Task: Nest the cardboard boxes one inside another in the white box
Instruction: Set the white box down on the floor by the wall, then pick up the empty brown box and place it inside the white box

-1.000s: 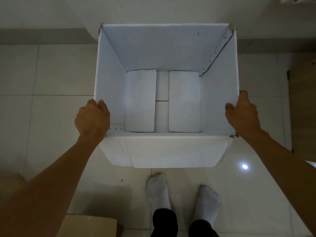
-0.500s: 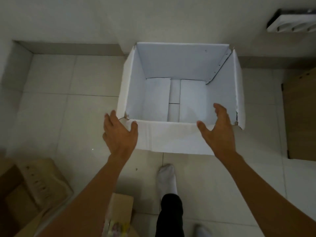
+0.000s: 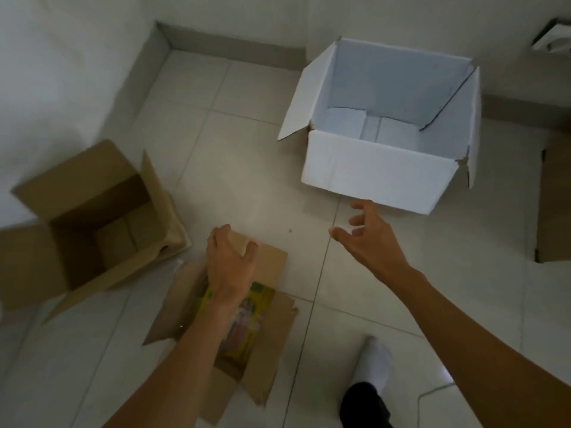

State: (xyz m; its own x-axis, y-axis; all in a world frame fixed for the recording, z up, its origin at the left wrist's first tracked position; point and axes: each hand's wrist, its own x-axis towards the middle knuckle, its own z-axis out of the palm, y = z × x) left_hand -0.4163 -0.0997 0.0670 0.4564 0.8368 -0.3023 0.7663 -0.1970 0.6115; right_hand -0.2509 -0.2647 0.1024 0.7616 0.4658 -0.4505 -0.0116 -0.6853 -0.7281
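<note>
The white box (image 3: pixel 370 174) stands open and empty on the tiled floor at the upper right, one flap splayed to its left. A large brown cardboard box (image 3: pixel 89 223) sits open at the left, by the wall. A smaller brown box (image 3: pixel 272 304), with a yellow printed lining showing inside, lies open at the bottom centre. My left hand (image 3: pixel 230 261) hovers over this smaller box, fingers spread and touching its far flap. My right hand (image 3: pixel 367 239) is in the air just in front of the white box, fingers apart, holding nothing.
A flat brown cardboard sheet (image 3: pixel 553 196) lies at the right edge. A vent cover (image 3: pixel 553 38) sits on the wall at the top right. My foot in a white sock (image 3: pixel 374 362) stands below, with a thin cable (image 3: pixel 432 393) beside it. Walls close off the back and left.
Both hands have let go of the white box, which now rests on the floor. The view has swung left and down; my left hand has reached to the smaller brown box.
</note>
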